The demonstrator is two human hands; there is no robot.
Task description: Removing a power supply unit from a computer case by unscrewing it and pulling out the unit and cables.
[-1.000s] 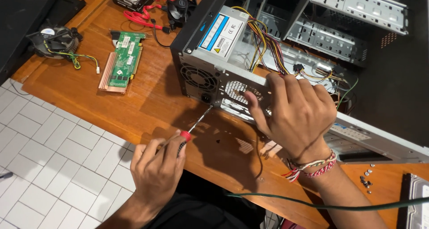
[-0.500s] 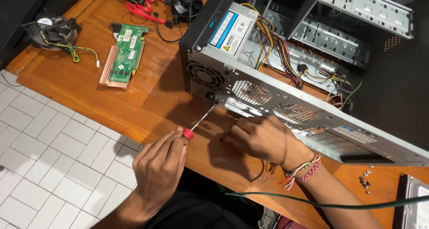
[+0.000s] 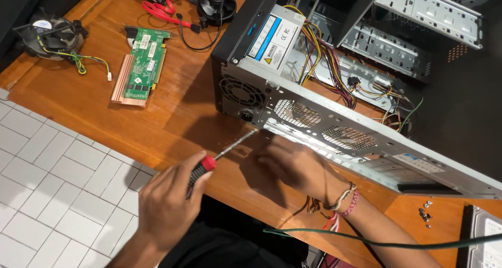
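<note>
Case sits mid-desk, card to its left, fan at the desk's left corner, cooler behind the card, screws right, near the front edge.

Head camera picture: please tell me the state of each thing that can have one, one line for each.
Computer case: lying on its side, open, inside showing.
Power supply: seated in the case corner, wires loose.
Screwdriver: held in left hand, tip at the case back.
Right hand: resting on the desk under the case edge.
Green card: out, flat on the desk.
Screws: loose on the desk.
</note>
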